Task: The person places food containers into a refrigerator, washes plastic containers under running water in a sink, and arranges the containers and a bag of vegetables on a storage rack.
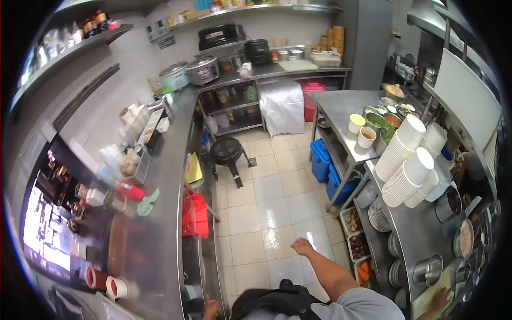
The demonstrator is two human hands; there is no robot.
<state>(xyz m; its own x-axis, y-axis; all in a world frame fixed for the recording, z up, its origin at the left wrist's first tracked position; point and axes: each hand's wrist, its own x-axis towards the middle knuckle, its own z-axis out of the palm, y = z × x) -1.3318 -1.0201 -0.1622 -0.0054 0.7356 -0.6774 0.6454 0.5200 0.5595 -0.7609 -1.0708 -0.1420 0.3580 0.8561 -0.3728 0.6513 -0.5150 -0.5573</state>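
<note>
My right hand (302, 246) hangs over the tiled floor at mid-aisle, fingers curled in with nothing visible in them. Low at the bottom edge, my left hand (211, 308) is partly in view beside the left steel counter (165, 224), its fingers bent and no object showing. Nearest that hand's side are a red plastic bag (194, 214) hanging under the counter edge and a white tub with red contents (116, 287) on the counter. To the right of my right hand, bins of vegetables (357, 246) stand on a low shelf.
A black stool (228, 153) stands on the floor ahead. Blue containers (321, 160) sit under the right-hand table. Tall stacks of white cups (408, 176) rise from the right counter. Another person's hand (441, 300) rests on a cutting board (426, 301) at lower right.
</note>
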